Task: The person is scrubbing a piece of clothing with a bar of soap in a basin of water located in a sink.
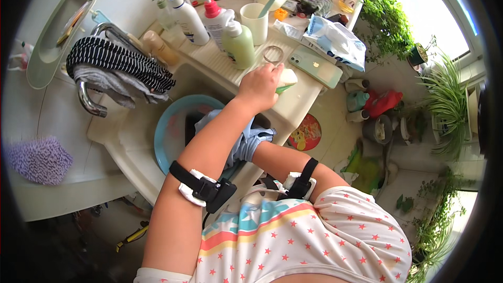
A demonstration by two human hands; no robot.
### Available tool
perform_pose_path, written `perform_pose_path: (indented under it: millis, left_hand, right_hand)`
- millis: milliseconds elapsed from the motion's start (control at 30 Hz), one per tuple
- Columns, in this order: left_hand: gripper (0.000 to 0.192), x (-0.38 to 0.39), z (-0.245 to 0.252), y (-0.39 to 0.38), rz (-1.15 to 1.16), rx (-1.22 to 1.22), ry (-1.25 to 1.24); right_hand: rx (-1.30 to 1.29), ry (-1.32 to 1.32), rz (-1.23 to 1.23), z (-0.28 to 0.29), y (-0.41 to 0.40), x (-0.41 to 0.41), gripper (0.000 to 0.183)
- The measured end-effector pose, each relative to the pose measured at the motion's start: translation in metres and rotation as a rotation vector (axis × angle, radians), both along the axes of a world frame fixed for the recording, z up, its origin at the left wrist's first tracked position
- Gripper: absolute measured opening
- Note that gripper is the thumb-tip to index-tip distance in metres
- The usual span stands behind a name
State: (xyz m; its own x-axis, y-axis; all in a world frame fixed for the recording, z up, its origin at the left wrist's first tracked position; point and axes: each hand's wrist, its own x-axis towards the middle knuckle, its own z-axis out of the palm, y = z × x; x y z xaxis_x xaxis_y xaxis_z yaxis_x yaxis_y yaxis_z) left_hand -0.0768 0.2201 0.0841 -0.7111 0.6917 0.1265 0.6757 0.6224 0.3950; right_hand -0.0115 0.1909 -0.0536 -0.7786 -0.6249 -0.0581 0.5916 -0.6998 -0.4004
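Observation:
My left hand (261,86) is over the ridged ledge of the sink, its bent fingers against a white block with a green underside (287,80); whether they grip it is unclear. Just beyond the fingertips lies a round metal ring (273,54). My right forearm reaches into a light blue cloth garment (249,141), which hides the right hand. That garment hangs over a light blue plastic basin (160,141) in the sink (127,125). A green pump bottle (238,46) stands beyond the left hand, and a pale green phone (315,67) lies to its right.
Several bottles and a white cup (254,23) crowd the ledge. A wipes packet (336,43) lies behind the phone. On the left, a striped cloth (118,61) hangs by a curved metal faucet (87,100). Potted plants and cleaning bottles (357,100) are at the right.

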Motion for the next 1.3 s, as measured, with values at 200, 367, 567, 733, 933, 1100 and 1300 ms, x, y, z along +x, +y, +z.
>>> perform_pose_path:
  millis: [200,367,567,733,933,1100,1300]
  left_hand:
    - [0.063,-0.010,-0.019,0.005,-0.122,-0.024,0.066]
    - [0.065,-0.007,-0.021,-0.001,-0.131,0.050,0.102]
    - [0.058,-0.005,-0.005,-0.050,-0.031,0.335,0.022]
    - [0.047,0.031,-0.050,-0.172,0.426,0.867,-0.581]
    - [0.071,0.100,-0.089,-0.231,0.593,1.483,-1.339]
    - [0.058,0.113,-0.081,-0.241,0.663,1.616,-1.379]
    - [0.023,0.112,-0.060,-0.180,0.821,0.865,0.191]
  right_hand:
    - [1.029,0.823,-0.148,0.021,0.020,0.014,0.083]
    - [1.551,1.332,0.014,0.039,0.026,0.015,0.100]
    - [1.285,1.432,-0.223,0.038,0.024,0.014,0.067]
    - [0.650,1.100,-0.240,0.094,0.023,-0.007,0.007]
    - [0.741,1.114,-0.100,0.148,-0.006,-0.002,0.018]
    - [0.761,0.904,0.059,0.102,-0.021,-0.006,0.047]
    - [2.200,1.537,0.436,0.070,-0.065,-0.015,0.034]
